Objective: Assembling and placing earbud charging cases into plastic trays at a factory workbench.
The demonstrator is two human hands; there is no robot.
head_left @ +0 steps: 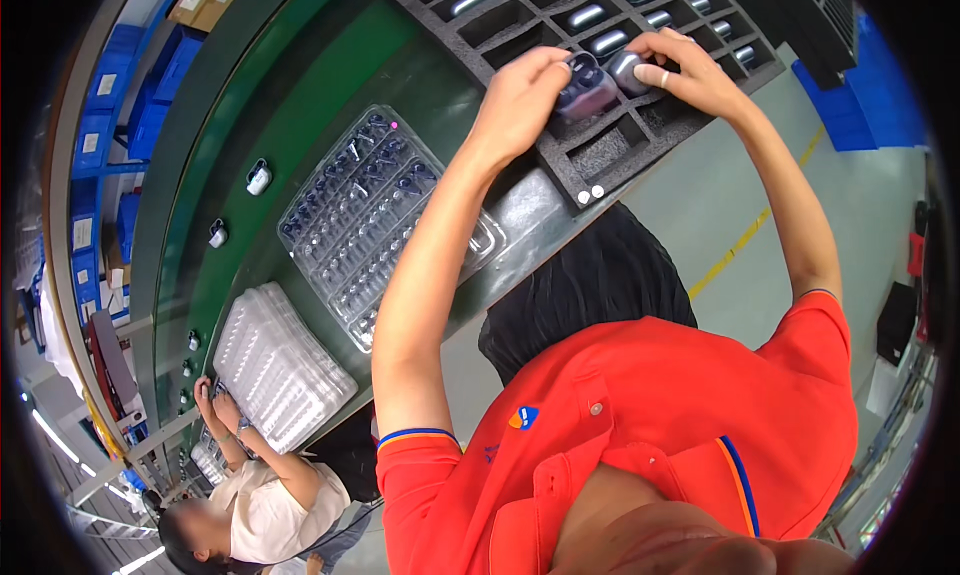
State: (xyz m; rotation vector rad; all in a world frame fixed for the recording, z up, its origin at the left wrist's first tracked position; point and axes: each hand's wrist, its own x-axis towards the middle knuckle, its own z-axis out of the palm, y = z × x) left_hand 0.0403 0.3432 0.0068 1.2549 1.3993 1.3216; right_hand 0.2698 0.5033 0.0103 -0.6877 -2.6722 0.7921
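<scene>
My left hand is closed around an open earbud charging case, dark and glossy with a pinkish sheen on its lower part. Beside it, the fingers of my right hand pinch a closed dark rounded case. Both cases are above the near part of a dark grey foam tray. Several shiny closed cases, such as the silvery case, lie in the tray's compartments farther back. My fingers partly hide both held cases.
A clear plastic tray of small dark earbud parts lies left of my left forearm. Stacked clear trays stand farther left. Small open cases sit on the green conveyor belt. A co-worker works at the lower left.
</scene>
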